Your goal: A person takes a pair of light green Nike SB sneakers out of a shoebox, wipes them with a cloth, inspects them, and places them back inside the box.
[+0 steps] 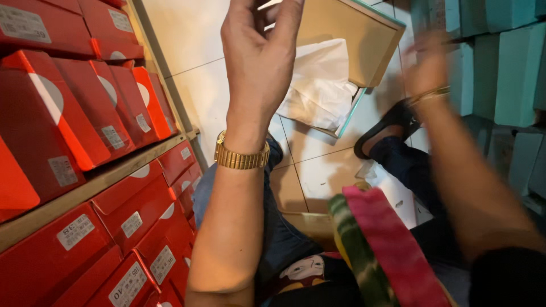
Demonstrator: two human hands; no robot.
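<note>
Left hand (259, 51) pinches a thin white edge above the open box (364, 40) on the floor (318, 165); right hand (426, 68) blurred, grip unreadable. The light pinch could slip.

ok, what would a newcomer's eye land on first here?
Likely the raised left hand at top centre, with a gold watch on its wrist. Next, the red boxes stacked on wooden shelves along the left side. Beyond the hand, an open box with white tissue paper lies on the tiled floor; the right hand is blurred.
</note>
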